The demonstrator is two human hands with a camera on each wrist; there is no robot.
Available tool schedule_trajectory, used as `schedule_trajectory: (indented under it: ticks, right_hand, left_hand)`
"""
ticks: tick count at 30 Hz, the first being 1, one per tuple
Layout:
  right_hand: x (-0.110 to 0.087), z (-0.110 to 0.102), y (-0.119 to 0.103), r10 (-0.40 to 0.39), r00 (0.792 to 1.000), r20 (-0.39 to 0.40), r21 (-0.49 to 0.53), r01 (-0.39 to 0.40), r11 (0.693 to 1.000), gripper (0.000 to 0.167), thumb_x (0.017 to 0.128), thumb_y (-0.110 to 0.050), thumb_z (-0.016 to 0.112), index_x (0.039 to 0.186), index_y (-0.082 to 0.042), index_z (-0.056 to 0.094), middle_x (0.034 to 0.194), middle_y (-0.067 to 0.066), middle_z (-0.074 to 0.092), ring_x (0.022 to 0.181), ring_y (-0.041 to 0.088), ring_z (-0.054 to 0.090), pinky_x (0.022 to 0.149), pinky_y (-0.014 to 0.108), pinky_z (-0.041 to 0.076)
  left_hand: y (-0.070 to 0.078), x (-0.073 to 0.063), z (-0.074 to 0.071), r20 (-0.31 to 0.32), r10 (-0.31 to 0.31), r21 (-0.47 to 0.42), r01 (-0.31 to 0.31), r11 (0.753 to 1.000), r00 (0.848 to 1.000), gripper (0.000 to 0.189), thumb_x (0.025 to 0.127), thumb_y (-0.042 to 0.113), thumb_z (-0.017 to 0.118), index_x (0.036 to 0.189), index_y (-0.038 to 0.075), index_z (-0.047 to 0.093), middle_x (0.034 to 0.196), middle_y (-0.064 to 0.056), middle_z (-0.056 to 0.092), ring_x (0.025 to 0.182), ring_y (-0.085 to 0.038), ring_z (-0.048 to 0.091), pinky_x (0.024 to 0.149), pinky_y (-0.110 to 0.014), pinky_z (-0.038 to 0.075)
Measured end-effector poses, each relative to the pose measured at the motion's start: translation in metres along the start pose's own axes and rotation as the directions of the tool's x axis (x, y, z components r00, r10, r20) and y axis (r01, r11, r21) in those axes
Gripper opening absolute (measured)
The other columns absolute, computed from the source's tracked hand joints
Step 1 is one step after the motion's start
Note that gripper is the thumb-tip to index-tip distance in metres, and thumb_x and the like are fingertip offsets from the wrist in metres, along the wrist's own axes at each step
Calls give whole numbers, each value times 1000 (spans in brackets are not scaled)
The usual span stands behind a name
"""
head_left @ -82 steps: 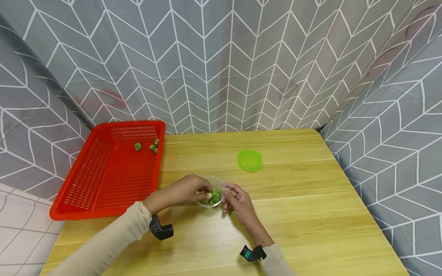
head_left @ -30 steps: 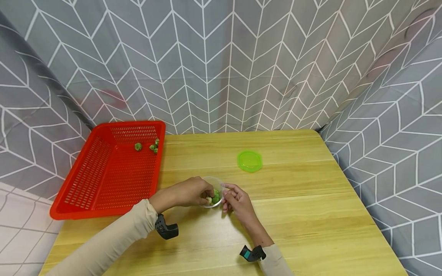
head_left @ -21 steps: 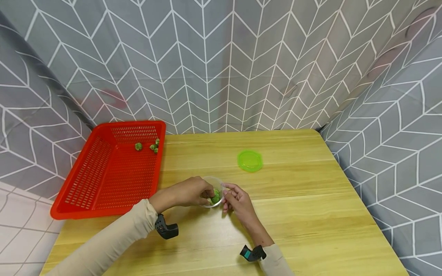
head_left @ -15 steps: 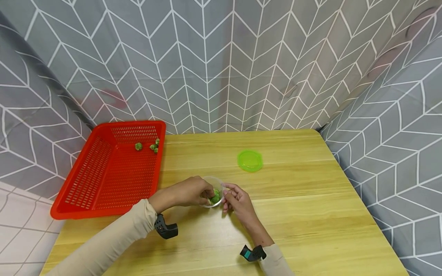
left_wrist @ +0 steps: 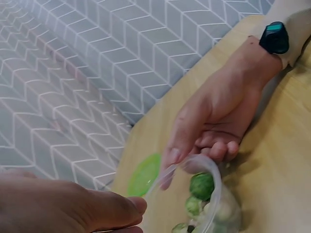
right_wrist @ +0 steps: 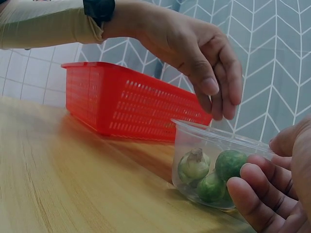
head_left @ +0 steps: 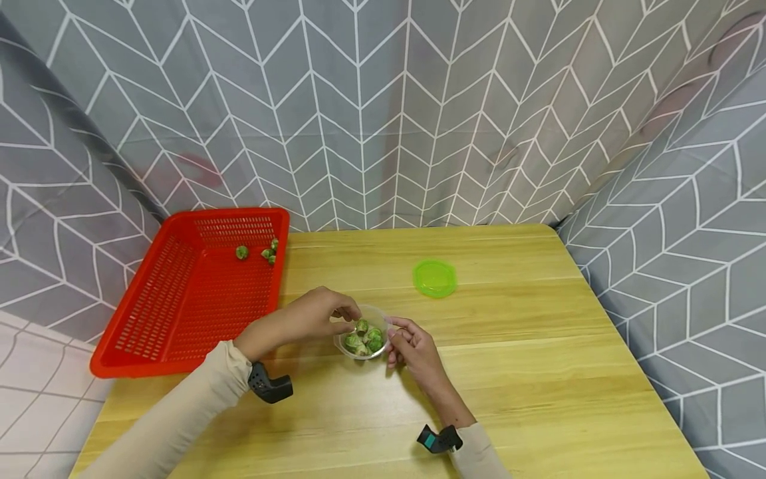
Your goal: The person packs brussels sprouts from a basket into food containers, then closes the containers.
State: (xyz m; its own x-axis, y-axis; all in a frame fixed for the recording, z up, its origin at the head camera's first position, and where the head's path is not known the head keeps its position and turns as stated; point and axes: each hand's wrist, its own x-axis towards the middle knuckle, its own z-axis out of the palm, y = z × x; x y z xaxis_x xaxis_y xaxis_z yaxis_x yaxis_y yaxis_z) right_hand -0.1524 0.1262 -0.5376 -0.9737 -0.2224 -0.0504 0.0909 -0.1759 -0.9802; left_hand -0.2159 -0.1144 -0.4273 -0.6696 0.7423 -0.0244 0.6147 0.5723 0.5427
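Note:
My left hand hovers over the near-left rim of a clear plastic container. Its fingers are loosely bent, and the right wrist view shows nothing between them. Several Brussels sprouts lie in the container, which stands upright on the table. On its right side my right hand pinches the container's rim, thumb on top and fingers against the outer wall. In the left wrist view the container's mouth and several sprouts show between the two hands.
A red perforated basket occupies the table's left side, with several Brussels sprouts in its far right part. Behind the container lies a green lid on the wooden table. Grey patterned curtains hang behind and at the sides.
My left hand was down inside the container with its fingers on a sprout. Now it has let go and lifted up and left, uncovering the sprouts. The right hand stays put.

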Motion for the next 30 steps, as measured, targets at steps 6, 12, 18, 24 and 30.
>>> schedule_trajectory:
  ticks: [6,12,18,24,30]
  right_hand:
    - [0,0,-1,0,1000,4,1,0,1000,43,103,-19,59,140,1,52,90,27,62,61,12,62,59,29,59]
    - [0,-1,0,-1,1000,7,-1,1,1000,44,103,-20,60,141,1,52,89,25,63,62,12,62,59,30,59]
    - [0,0,-1,4,1000,8,0,-4,1000,44,103,-20,59,141,1,52,87,18,64,62,12,62,59,29,59]
    - [0,0,0,12,1000,0,-5,-12,1000,42,103,-21,60,140,-1,53,85,12,64,61,12,62,59,30,59]
    - [0,0,-1,12,1000,0,-6,-12,1000,42,103,-21,60,140,-2,54,85,13,64,61,12,62,59,30,59]
  left_hand:
    - [-5,-9,-11,-56,-38,-5,37,999,998,21,88,10,78,108,7,74,102,-4,76,96,-20,72,86,-38,58]
    - [-16,-18,-21,-139,-88,-34,84,996,986,24,88,13,78,111,6,74,105,-3,75,99,-20,72,89,-40,57]
    - [-22,-28,-35,-206,-159,-52,151,987,966,26,90,15,78,115,9,73,110,-4,74,102,-24,70,94,-46,55]
    - [-33,-38,-46,-249,-196,-75,183,980,949,26,91,15,76,116,7,73,114,-8,74,104,-28,70,96,-49,54]
    - [-51,-48,-55,-290,-235,-80,221,972,928,28,92,17,75,119,7,72,114,-7,73,105,-27,69,91,-47,56]
